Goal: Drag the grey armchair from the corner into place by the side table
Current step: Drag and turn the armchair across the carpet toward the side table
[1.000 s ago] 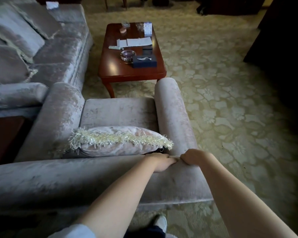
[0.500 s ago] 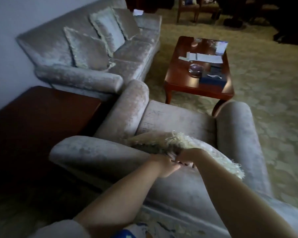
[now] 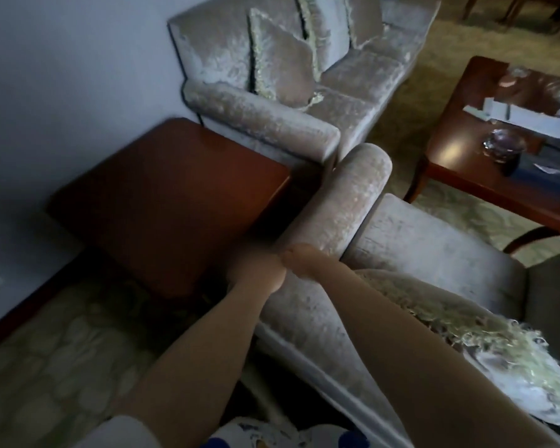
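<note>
Gripping the armchair (image 3: 417,250) at the top of its back, at the corner where the back is meeting the armrest, both hands are working close together. The left hand (image 3: 256,273) is sitting on the outer edge and the right hand (image 3: 301,258) is touching it from the seat side. The fingers of both are looking curled over the velvet edge and grasping it, though motion blur is hiding each single finger.

The armchair is standing just beside the side table (image 3: 168,202), with one armrest running along the table's edge. Shadow is filling the line between them, so I cannot tell if they are touching. Beyond the side table the sofa (image 3: 304,101) is standing against the wall, and the front end of that armrest is coming very near the sofa's arm.

To my judgement the dragging is reaching its last part. The next move is probably asking for a small, slow pull or turn to square the armchair with the side table, without scraping the wood or pressing into the sofa. The fringed cushion (image 3: 466,324) is lying loose against the back and may slide.
</note>
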Demonstrator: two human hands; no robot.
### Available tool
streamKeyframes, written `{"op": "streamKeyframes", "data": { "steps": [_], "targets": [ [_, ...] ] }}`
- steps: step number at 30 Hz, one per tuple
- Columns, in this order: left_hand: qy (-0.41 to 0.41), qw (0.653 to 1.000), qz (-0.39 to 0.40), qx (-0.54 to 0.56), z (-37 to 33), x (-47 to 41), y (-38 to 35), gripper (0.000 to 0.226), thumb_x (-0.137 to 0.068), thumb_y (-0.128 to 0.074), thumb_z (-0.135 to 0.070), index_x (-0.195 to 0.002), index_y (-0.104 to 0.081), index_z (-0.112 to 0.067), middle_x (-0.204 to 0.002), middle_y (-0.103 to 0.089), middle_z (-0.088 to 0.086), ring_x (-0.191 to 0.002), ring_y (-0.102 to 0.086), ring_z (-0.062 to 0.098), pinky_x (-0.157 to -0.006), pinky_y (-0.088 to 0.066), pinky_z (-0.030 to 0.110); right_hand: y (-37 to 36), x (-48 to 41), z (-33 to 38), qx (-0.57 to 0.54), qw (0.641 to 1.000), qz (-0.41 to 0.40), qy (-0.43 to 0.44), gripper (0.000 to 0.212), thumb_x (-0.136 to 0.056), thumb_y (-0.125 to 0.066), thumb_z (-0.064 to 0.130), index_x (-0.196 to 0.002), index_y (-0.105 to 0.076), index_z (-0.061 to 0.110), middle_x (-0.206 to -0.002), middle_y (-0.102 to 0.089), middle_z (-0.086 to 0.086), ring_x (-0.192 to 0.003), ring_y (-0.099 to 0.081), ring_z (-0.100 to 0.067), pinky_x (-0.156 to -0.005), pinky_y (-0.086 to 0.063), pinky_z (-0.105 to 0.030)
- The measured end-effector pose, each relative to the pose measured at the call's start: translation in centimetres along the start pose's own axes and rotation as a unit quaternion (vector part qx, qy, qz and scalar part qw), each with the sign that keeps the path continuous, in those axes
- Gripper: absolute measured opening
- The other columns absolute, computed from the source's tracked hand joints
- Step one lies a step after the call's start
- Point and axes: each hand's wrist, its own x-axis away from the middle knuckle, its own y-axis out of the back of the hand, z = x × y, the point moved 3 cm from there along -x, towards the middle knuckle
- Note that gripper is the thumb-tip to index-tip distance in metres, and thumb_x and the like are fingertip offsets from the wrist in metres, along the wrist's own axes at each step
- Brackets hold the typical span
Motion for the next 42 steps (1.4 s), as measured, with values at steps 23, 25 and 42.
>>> {"op": "streamKeyframes", "data": {
  "steps": [23, 25, 42],
  "targets": [
    [-0.022, 0.994, -0.045, -0.099, 0.6, 2.3, -0.8, 0.03, -0.094, -0.038, -0.027, -0.088, -0.063, -0.011, -0.085, -0.061, 0.007, -0.073, -0.057, 0.022, -0.06, -0.044, 0.034, -4.1, -1.8, 1.1, -0.037, 0.988, 0.107, 0.104, 0.034, -0.101, -0.031, 0.016, -0.122, -0.055, 0.005, -0.131, -0.053, -0.015, -0.119, -0.048, -0.029, -0.09, -0.034, -0.028],
    [-0.023, 0.996, -0.039, -0.083, 2.0, 3.3, -1.5, 0.03, -0.093, -0.038, -0.028, -0.088, -0.063, -0.012, -0.085, -0.06, 0.006, -0.075, -0.057, 0.022, -0.06, -0.043, 0.033, -5.3, -0.7, 1.3, -0.036, 0.988, 0.112, 0.104, 0.033, -0.101, -0.031, 0.015, -0.119, -0.057, 0.004, -0.129, -0.053, -0.015, -0.118, -0.048, -0.028, -0.086, -0.032, -0.026],
    [-0.015, 0.998, -0.038, -0.044, 5.9, 3.2, -2.6, 0.053, -0.094, -0.024, -0.051, -0.112, -0.058, -0.015, -0.108, -0.061, 0.007, -0.093, -0.06, 0.026, -0.074, -0.046, 0.035, -7.0, 1.9, 1.6, -0.09, 0.995, -0.033, -0.012, 0.039, -0.094, -0.034, 0.035, -0.107, -0.059, 0.01, -0.121, -0.057, -0.016, -0.11, -0.051, -0.03, -0.09, -0.041, -0.035]
  ]
}}
